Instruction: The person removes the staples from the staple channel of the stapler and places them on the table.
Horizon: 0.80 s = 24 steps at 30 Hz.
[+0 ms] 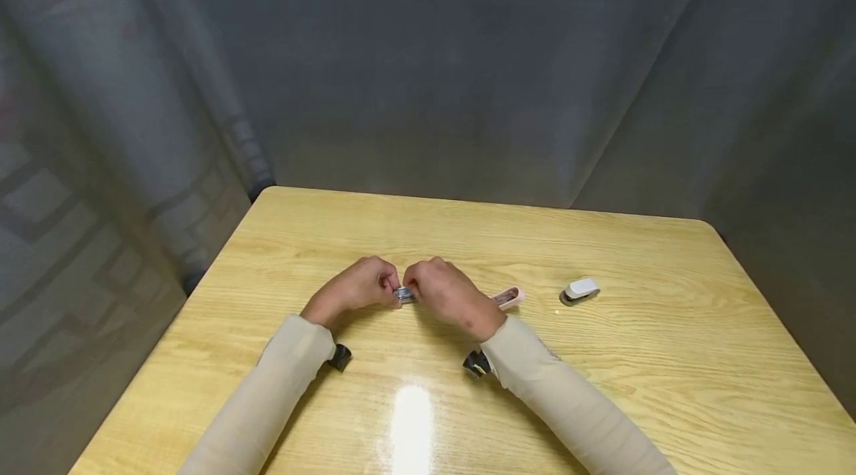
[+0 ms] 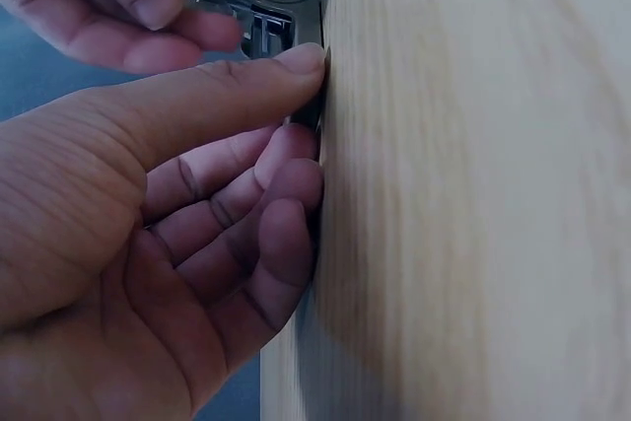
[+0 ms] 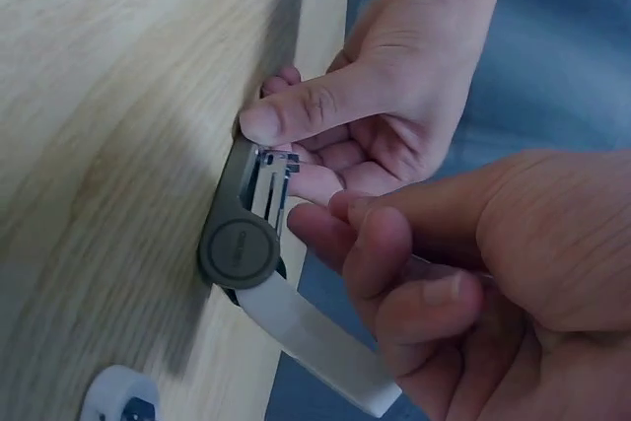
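Stapler (image 3: 242,244), grey hinge, pale arm opened

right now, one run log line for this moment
left hand: thumb presses grey metal stapler base | right hand: fingers in the opened stapler | pink-white lid swung open | small white stapler lies apart on wooden table
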{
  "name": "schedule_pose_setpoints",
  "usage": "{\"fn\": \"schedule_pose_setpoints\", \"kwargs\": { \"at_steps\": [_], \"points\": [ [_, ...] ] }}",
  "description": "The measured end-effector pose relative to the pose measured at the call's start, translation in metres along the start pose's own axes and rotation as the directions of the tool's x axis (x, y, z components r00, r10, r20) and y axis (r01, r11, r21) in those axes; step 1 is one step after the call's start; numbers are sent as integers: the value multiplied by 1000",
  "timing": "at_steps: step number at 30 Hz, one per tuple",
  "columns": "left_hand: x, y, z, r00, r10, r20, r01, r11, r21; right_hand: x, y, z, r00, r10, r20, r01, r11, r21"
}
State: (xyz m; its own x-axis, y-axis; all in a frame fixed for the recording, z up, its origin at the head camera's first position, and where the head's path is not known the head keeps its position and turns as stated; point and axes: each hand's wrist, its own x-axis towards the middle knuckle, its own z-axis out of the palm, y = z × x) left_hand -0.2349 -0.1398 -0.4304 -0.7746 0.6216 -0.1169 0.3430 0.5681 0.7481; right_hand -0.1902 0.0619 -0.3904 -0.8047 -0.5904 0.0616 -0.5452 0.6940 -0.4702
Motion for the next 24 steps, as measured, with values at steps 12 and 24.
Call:
{"fn": "schedule_pose_setpoints", "kwargs": {
  "at_steps": [12,24],
  "points": [
    [1,0,-1,1000,18,-14,-18,1000,-12,6,-2,9,1000,28,7,-27,999,-20],
    [-2,-2,1,1000,22,-5,-22,999,-27,5,-4,23,987,127,-99,-122,991,55]
  ]
}}
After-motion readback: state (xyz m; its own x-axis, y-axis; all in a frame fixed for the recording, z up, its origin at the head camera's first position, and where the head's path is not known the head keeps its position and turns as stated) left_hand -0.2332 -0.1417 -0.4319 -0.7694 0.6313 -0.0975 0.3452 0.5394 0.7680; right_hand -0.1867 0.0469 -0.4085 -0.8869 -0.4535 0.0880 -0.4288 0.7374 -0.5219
